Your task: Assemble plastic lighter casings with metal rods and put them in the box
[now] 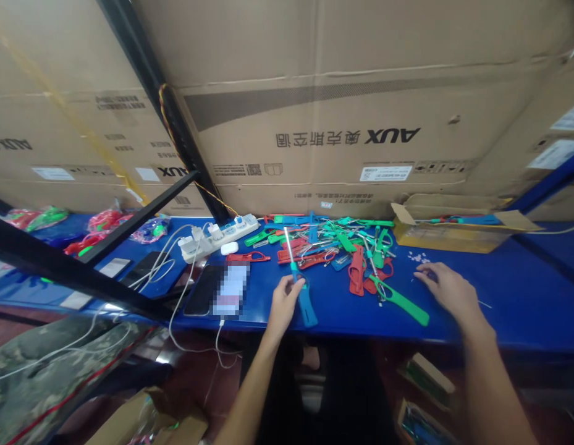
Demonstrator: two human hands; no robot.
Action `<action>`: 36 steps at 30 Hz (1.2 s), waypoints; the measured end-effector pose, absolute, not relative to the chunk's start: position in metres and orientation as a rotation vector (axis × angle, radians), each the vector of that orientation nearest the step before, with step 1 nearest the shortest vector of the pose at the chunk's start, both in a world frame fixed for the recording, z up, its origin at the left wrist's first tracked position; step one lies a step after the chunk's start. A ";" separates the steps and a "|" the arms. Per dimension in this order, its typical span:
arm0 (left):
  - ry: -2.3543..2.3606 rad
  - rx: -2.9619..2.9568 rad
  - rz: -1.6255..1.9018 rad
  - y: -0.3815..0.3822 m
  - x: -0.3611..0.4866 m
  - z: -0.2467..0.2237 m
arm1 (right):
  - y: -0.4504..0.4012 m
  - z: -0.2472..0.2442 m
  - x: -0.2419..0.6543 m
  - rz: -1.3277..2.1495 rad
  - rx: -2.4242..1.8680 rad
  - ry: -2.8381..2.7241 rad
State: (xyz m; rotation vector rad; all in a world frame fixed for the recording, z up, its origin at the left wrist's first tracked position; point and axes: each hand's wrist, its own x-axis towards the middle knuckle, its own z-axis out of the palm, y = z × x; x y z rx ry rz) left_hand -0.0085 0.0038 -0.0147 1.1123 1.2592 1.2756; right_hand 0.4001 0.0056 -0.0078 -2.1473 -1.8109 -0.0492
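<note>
My left hand (pixel 283 308) grips a blue plastic long-nose lighter body (pixel 306 304) near the table's front edge, its metal tube (pixel 287 246) pointing up and away. My right hand (pixel 447 290) rests open on the blue table (pixel 509 309), holding nothing visible. Its fingertips lie close to a scatter of small white bits (pixel 419 257). Between my hands lies a tangled heap of red, green and blue plastic lighter parts with metal tubes and wires (pixel 333 250). A green one (pixel 400 301) lies nearest my right hand.
An open cardboard tray (pixel 453 238) with coloured parts sits at the table's back right. On the left are a white power strip (pixel 217 238), cables, and a phone (pixel 203 290). Black shelf uprights (pixel 166 117) and large cartons rise behind; bagged parts lie far left.
</note>
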 end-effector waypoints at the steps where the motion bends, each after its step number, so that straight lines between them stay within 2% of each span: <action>1: 1.278 1.134 1.256 0.005 -0.011 -0.014 | 0.005 -0.008 0.403 -0.023 -2.137 -1.823; 12: 1.884 1.342 0.888 -0.017 -0.025 -0.003 | 0.007 -0.021 0.397 0.170 -2.152 -1.719; 19: 1.936 1.480 0.647 -0.013 -0.035 0.007 | 0.007 -0.014 0.372 0.249 -1.961 -1.633; 23: 1.863 1.589 0.666 -0.015 -0.051 0.002 | -0.018 0.000 0.320 0.328 -1.802 -1.469; 26: 1.665 1.840 0.893 -0.011 -0.059 -0.008 | -0.034 0.003 0.262 0.957 -1.344 -0.993; 28: 1.460 2.094 1.038 -0.006 -0.058 -0.015 | -0.037 0.000 0.229 1.231 -1.192 -0.875; 32: 1.174 2.398 0.951 0.004 -0.047 -0.024 | -0.028 -0.013 0.197 1.300 -1.175 -0.869; 36: 1.166 2.465 0.844 0.006 -0.039 -0.027 | -0.019 -0.022 0.195 1.284 -1.204 -0.973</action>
